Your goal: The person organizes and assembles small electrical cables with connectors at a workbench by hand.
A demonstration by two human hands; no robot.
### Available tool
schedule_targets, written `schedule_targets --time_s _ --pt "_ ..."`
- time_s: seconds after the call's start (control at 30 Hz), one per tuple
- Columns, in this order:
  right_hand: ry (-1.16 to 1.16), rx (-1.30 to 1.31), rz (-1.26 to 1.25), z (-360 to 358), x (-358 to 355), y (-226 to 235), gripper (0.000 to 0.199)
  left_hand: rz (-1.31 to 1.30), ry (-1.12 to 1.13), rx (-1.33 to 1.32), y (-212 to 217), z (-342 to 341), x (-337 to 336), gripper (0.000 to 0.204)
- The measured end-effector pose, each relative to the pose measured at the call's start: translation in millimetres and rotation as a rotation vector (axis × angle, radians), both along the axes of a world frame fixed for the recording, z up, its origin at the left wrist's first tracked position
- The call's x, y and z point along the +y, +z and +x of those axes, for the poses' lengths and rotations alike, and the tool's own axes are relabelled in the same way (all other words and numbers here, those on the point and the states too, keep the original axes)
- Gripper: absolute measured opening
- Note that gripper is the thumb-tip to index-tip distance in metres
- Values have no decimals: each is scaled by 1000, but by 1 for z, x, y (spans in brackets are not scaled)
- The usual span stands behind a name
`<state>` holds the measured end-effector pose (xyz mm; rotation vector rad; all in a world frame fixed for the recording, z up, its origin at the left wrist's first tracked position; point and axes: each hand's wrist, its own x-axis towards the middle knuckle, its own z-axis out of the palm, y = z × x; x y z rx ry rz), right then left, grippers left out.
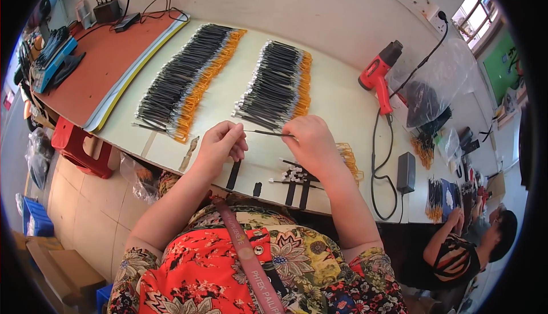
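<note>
Both hands hover over the white tabletop [337, 100]. The left hand [220, 143] and right hand [308, 143] each pinch 1 end of a thin black cable [268, 134], held level between them, near 2 cable rows [279, 86].

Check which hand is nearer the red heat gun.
Right. The right hand lies below-left of the red heat gun, with bare table between; the left hand is farther left, beyond the right.

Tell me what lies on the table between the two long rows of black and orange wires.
Nothing: in the head view the strip of pale table between the left row of wires and the right row of wires is bare.
</note>
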<state>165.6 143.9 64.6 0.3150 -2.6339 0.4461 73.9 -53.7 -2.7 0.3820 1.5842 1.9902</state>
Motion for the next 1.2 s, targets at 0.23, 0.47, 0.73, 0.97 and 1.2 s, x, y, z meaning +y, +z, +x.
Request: schedule_targets --time_s 0.23,0.47,0.73,0.97,1.2 --pt "-41 -34 -3 -32 17 -19 8 126 200 -85 1 1 0 27" --pt "-77 -214 15 -68 22 -41 8 167 191 -83 -3 -1 -2 27" --pt "-172 -90 59 -39 38 -15 11 232 144 -99 -5 -3 -3 24" --pt "-290 -494 238 26 83 -16 11 179 94 -26 -3 2 -2 18" --pt "-195 -510 204 29 93 -27 8 92 39 76 -6 6 4 16"
